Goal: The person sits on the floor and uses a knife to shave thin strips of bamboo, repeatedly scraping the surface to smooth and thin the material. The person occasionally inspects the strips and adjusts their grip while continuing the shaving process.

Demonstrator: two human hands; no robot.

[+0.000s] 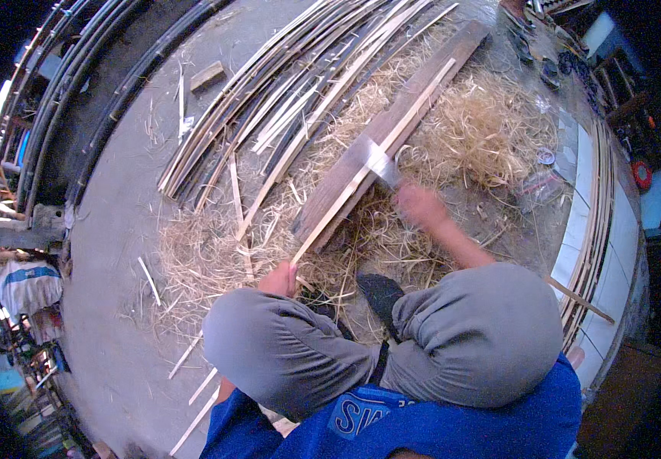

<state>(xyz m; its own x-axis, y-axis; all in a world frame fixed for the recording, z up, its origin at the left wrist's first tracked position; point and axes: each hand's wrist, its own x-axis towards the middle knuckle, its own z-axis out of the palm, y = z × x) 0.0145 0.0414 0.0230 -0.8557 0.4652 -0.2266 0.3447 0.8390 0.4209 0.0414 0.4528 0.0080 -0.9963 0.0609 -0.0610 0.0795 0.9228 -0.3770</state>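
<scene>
A long, pale strip of split bamboo [416, 107] lies lengthwise along a dark wooden plank [332, 189]. My left hand [278, 280], beside my left knee, is closed on the strip's near end. My right hand [420, 205] grips a broad-bladed knife [377, 161], its handle hidden in the fist. The blade lies across the strip about midway along the plank; hand and blade are smeared by motion. Whether the edge touches the strip, I cannot tell.
Many long bamboo strips [269, 84] are spread left of the plank. Curly shavings [483, 126] heap to its right and around it. A small wooden block [207, 77] rests on the concrete floor. More strips [597, 222] lie over white tiles at right; dark poles [128, 88] stand far left.
</scene>
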